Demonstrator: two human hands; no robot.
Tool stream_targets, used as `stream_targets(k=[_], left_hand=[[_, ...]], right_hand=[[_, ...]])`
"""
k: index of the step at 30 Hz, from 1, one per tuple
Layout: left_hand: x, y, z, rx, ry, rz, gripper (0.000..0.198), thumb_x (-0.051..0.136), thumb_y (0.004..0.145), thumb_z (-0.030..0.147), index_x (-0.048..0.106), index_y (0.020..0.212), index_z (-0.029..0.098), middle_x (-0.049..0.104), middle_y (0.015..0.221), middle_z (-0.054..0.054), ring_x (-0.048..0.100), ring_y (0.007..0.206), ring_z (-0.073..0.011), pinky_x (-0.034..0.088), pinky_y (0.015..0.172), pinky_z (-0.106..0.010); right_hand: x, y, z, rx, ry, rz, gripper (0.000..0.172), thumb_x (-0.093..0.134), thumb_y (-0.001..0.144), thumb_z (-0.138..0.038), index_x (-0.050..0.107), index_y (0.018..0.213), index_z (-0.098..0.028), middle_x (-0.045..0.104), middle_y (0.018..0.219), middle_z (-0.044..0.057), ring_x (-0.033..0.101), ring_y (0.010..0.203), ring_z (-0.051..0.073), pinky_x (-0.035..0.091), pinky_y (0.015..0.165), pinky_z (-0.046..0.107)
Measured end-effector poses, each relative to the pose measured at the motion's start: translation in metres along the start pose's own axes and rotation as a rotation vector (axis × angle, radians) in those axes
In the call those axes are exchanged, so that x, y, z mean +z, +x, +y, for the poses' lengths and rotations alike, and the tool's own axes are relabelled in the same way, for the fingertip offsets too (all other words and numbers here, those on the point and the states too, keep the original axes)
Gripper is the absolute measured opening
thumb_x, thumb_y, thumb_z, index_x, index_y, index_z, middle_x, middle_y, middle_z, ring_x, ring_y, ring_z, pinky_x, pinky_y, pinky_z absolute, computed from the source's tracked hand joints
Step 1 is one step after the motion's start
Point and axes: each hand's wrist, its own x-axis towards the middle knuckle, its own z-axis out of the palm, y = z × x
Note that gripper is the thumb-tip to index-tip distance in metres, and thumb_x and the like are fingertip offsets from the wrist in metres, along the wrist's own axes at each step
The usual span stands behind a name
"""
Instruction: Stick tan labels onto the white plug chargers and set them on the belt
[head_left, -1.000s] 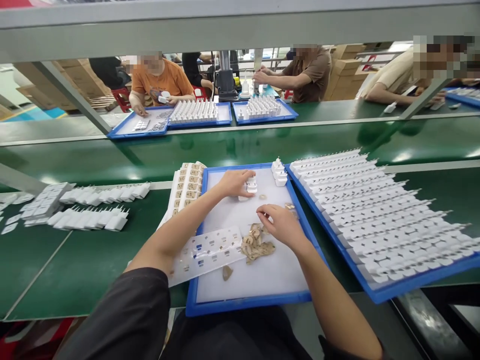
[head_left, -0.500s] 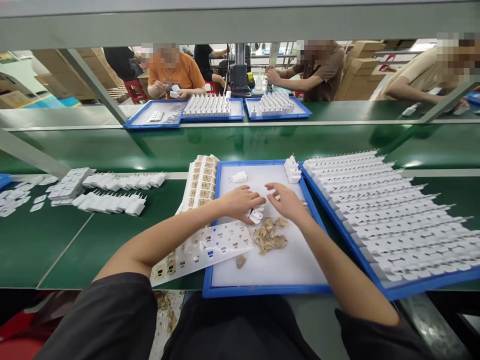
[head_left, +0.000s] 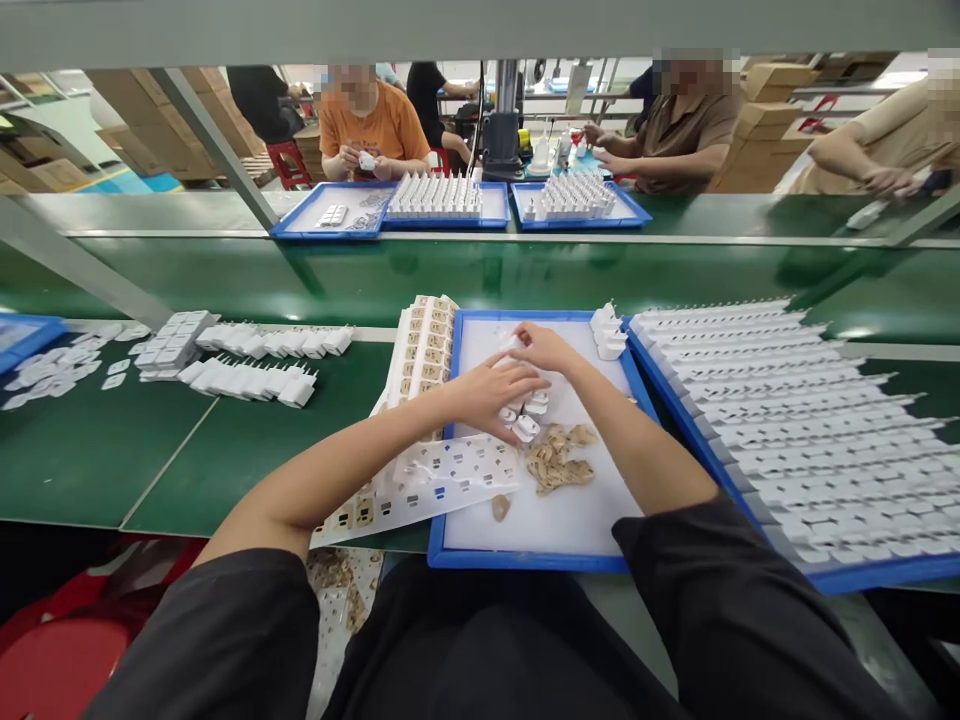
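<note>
My left hand (head_left: 495,393) curves around a small group of white plug chargers (head_left: 527,428) in a blue-rimmed tray (head_left: 517,560), its thumb on the near side and its fingers over the top. Just beyond it, my right hand (head_left: 546,348) has its fingers bent and closed around another white charger, which they mostly hide. Below the hands lies a heap of crumpled tan peel-off pieces (head_left: 556,460), with one loose piece (head_left: 500,508) nearer me. A perforated white sticker sheet (head_left: 427,482) overlaps the tray's left edge, and more white chargers (head_left: 608,332) stand in the far right corner.
On the right a second blue tray (head_left: 847,578) holds dense rows of white chargers (head_left: 795,450). Tan-patterned sticker sheets (head_left: 424,350) lie left of my tray. Farther left are rows of chargers (head_left: 251,380) and loose white covers (head_left: 56,368). Co-workers sit across the green bench (head_left: 337,265).
My right hand has moved left and away from me, onto the charger that lay alone in the tray. My left hand stays around the group. The whole view has shifted slightly.
</note>
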Motion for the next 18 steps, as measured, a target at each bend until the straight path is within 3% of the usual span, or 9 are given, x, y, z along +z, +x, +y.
stream_targets(k=[2,5,8,11,14,18], left_hand=[[-0.019,-0.016,0.003,-0.081,-0.026,0.032,0.088,0.068,0.084,0.066,0.038,0.153,0.019,0.050,0.154,-0.017,0.047,0.141,-0.0344,0.029,0.119,-0.047],[-0.046,-0.057,0.014,-0.229,-0.018,0.074,0.061,0.058,0.096,0.056,0.051,0.144,0.019,0.060,0.142,-0.015,0.055,0.132,-0.0318,0.038,0.111,-0.044],[-0.055,-0.113,0.033,-0.391,-0.029,0.101,0.044,0.048,0.103,0.048,0.060,0.134,0.020,0.068,0.131,-0.011,0.061,0.123,-0.0286,0.044,0.107,-0.043],[-0.041,-0.168,0.052,-0.611,-0.098,0.141,0.043,0.044,0.104,0.050,0.062,0.132,0.024,0.069,0.130,-0.009,0.063,0.121,-0.0268,0.048,0.104,-0.041],[-0.011,-0.216,0.064,-0.946,-0.112,0.254,0.045,0.045,0.101,0.053,0.063,0.131,0.025,0.066,0.135,-0.009,0.061,0.125,-0.0287,0.051,0.104,-0.042],[0.028,-0.268,0.076,-1.294,-0.079,0.353,0.055,0.048,0.097,0.058,0.059,0.137,0.020,0.059,0.142,-0.013,0.053,0.134,-0.0336,0.045,0.112,-0.050]], right_hand=[[-0.012,-0.023,0.011,0.040,0.052,0.049,0.032,0.069,0.083,-0.024,0.062,0.113,-0.014,0.073,0.103,0.010,0.070,0.093,0.023,0.058,0.085,0.037],[-0.030,-0.071,0.024,0.056,0.119,0.107,0.036,0.065,0.087,-0.034,0.058,0.119,-0.019,0.071,0.105,0.008,0.070,0.098,0.023,0.060,0.078,0.034],[-0.037,-0.130,0.022,-0.039,0.293,0.163,0.039,0.067,0.088,-0.044,0.059,0.120,-0.024,0.071,0.111,0.008,0.070,0.105,0.025,0.061,0.082,0.036],[-0.026,-0.182,0.004,-0.114,0.227,0.070,0.039,0.068,0.091,-0.044,0.061,0.126,-0.027,0.072,0.119,0.008,0.071,0.100,0.025,0.060,0.086,0.039],[0.002,-0.212,-0.016,-0.159,0.087,0.020,0.038,0.063,0.095,-0.042,0.060,0.131,-0.028,0.071,0.126,0.007,0.070,0.105,0.027,0.060,0.088,0.040],[0.038,-0.228,-0.021,-0.197,-0.084,0.144,0.035,0.059,0.096,-0.040,0.062,0.129,-0.026,0.072,0.120,0.008,0.067,0.111,0.030,0.056,0.094,0.044]])
